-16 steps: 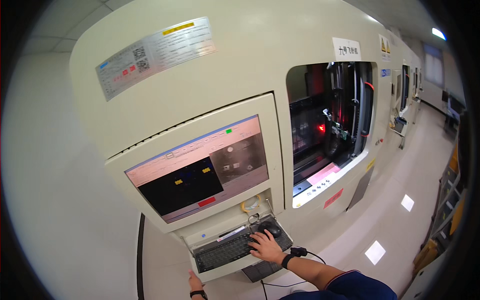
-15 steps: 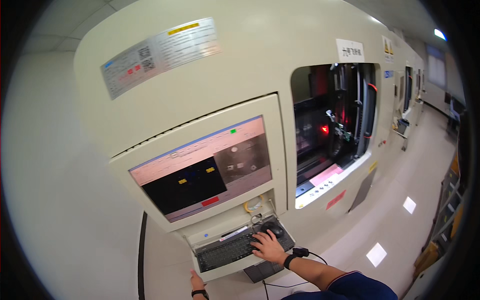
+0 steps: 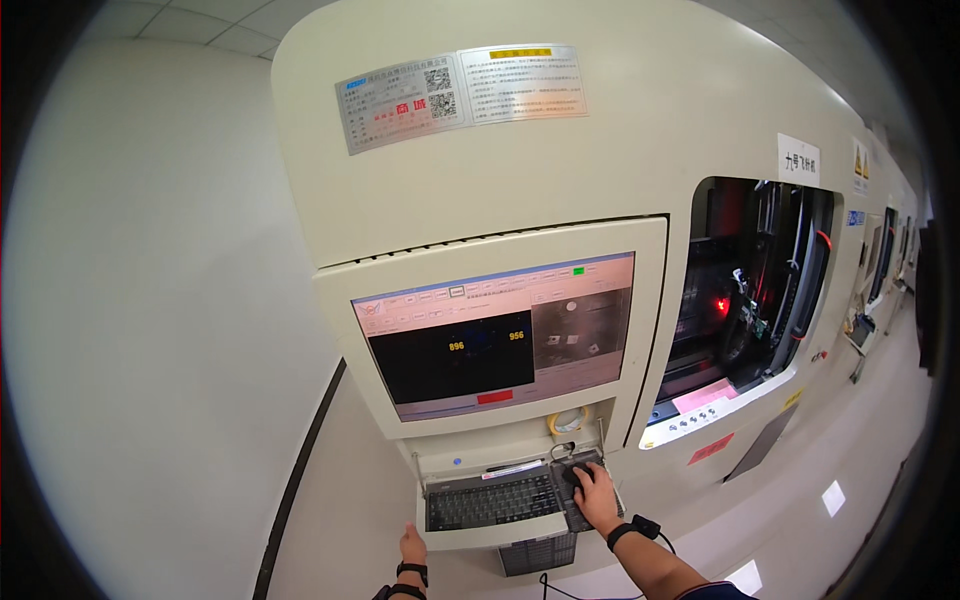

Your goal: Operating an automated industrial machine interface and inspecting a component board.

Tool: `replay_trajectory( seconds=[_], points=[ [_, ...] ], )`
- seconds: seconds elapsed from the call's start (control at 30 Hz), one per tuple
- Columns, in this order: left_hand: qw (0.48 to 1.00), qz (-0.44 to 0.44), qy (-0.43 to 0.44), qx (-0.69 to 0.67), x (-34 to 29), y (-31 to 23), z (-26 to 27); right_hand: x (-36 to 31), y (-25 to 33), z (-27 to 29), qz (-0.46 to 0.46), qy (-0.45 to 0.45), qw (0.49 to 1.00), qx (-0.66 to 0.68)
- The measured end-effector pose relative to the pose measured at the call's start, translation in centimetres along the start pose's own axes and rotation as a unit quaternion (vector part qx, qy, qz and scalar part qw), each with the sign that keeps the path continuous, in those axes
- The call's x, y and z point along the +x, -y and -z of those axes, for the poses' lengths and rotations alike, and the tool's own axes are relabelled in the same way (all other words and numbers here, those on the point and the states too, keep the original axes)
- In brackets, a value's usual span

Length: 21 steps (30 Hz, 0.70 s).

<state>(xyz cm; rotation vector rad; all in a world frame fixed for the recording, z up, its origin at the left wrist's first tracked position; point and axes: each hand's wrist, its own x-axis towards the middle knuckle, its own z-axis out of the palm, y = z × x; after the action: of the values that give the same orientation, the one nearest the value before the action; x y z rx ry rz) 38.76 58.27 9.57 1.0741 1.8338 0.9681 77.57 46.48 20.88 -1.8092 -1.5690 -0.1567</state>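
My right hand (image 3: 597,497) rests over a black computer mouse (image 3: 571,475), its fingers curled on it, at the right end of a pull-out keyboard tray (image 3: 490,538). A black keyboard (image 3: 490,500) lies on that tray, just left of the mouse. My left hand (image 3: 412,545) is closed at the tray's front left corner, thumb against the edge; its other fingers are mostly hidden. Above the tray, a monitor (image 3: 450,365) set into the machine shows a dark panel with yellow figures, a grey camera picture and a red bar.
The big cream machine (image 3: 620,150) fills the view. Its window (image 3: 700,270) at the right shows dark mechanisms and a red light. A yellow tape roll (image 3: 568,421) sits in the recess under the monitor. A dark slotted box (image 3: 540,555) and a black cable (image 3: 590,597) are below the tray.
My right hand has moved from the keyboard's right end onto the mouse. My left hand stays at the tray corner. The view has swung left, so the machine sits further right.
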Motion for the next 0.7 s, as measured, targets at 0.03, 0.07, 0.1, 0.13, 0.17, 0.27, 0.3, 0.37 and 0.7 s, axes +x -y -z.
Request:
replay_trajectory(
  seconds=[0.03,0.07,0.1,0.13,0.17,0.27,0.3,0.37,0.7],
  points=[
    [0.999,-0.009,-0.018,-0.038,-0.2,-0.1,-0.2,0.1,0.0,0.1,0.003,-0.007,1.0,-0.002],
    [0.999,-0.007,-0.018,-0.039,-0.3,-0.2,-0.1,0.2,0.0,0.2,0.006,-0.013,1.0,-0.004],
    [0.999,-0.022,-0.017,-0.024,-0.4,-0.4,0.0,0.1,0.1,0.2,0.006,-0.012,1.0,-0.004],
    [0.999,-0.037,-0.017,-0.01,-0.4,-0.3,0.0,0.2,0.4,0.4,-0.001,-0.013,1.0,-0.014],
    [0.999,-0.037,-0.017,-0.01,-0.4,-0.4,0.0,0.2,0.6,0.5,-0.008,-0.014,1.0,-0.024],
    [0.998,-0.051,-0.033,-0.011,0.0,0.2,-0.2,0.3,0.4,0.4,-0.004,-0.002,1.0,-0.02],
    [0.998,-0.051,-0.034,-0.016,0.3,0.5,-0.2,0.3,0.4,0.4,-0.003,-0.002,1.0,-0.019],
    [0.998,-0.051,-0.032,-0.02,0.4,0.4,-0.1,0.2,0.3,0.4,-0.003,0.002,1.0,-0.022],
    [0.999,-0.01,0.022,-0.024,-1.2,-1.4,0.4,0.1,0.2,0.3,-0.006,0.001,1.0,-0.028]
  ],
)
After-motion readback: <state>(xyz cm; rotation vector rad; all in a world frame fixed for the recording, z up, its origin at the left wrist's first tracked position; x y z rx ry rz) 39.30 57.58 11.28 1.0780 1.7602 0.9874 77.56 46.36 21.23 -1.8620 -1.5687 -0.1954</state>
